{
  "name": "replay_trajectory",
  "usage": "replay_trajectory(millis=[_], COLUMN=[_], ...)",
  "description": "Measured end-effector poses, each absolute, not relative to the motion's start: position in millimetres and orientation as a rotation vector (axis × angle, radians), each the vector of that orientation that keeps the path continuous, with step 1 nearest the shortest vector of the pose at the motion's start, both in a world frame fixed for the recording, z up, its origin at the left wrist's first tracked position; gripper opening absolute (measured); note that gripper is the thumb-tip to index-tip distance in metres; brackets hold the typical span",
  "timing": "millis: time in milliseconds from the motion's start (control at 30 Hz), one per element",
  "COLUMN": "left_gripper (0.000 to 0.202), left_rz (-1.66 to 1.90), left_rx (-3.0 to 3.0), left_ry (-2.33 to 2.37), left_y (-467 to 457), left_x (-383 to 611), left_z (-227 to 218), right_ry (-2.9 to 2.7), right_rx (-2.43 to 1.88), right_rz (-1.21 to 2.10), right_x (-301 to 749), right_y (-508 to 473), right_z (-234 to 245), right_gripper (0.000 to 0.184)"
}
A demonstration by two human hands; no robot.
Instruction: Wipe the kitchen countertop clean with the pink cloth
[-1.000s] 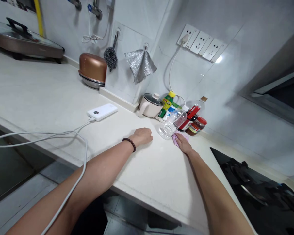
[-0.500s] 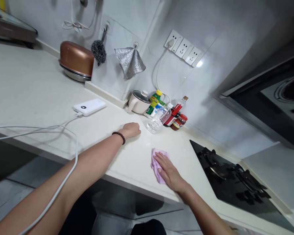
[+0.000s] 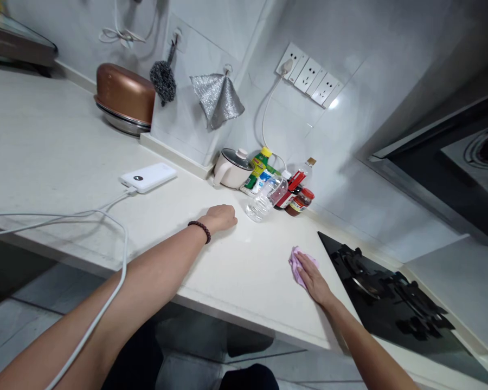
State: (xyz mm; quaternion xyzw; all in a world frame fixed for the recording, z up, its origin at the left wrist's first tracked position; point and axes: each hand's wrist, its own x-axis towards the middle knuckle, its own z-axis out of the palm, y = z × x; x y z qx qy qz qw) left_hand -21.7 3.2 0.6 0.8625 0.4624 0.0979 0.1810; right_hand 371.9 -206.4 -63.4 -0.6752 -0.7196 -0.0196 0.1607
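Observation:
A pinkish-purple cloth (image 3: 296,269) lies crumpled on the white countertop (image 3: 244,281). Pressing down on it is my right hand (image 3: 312,279), fingers stretched over the fabric, a short way left of the black gas stove. My left hand (image 3: 222,218), with a dark beaded bracelet (image 3: 201,229) at the wrist, rests on the counter as a closed fist, and nothing shows in it. Just beyond that fist stands a clear plastic container (image 3: 264,203), apart from the hand.
A cream pot with lid (image 3: 232,169), a green bottle (image 3: 258,167) and a red-lidded jar (image 3: 300,202) stand against the wall. The gas stove (image 3: 374,292) is at right. A white power bank (image 3: 148,177) with a cable (image 3: 124,254) lies left; the cable crosses my left arm.
My right hand has slid the cloth rightward over the counter, closer to the stove. My left fist stays in nearly the same place.

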Motion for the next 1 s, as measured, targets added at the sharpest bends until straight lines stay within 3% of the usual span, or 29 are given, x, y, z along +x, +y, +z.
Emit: replay_trajectory(millis=[233,533,1000], left_gripper=[0.040,0.040,0.040], left_rz=[0.262,0.251,0.241], left_rx=[2.479,2.502,2.531], left_ry=[1.294,1.328,1.344], left_y=[9,10,9], left_x=[-14,-12,-14], left_z=[-6,-9,-7], right_ry=[-1.894,-2.062,-1.684], right_rx=[-2.059,-1.874,-2.293], right_rz=[-0.134,-0.045,-0.197], right_x=[377,356,559], right_y=[-94,-1,-71], right_z=[-74,-71,-76], right_gripper=[0.072,0.070,0.069])
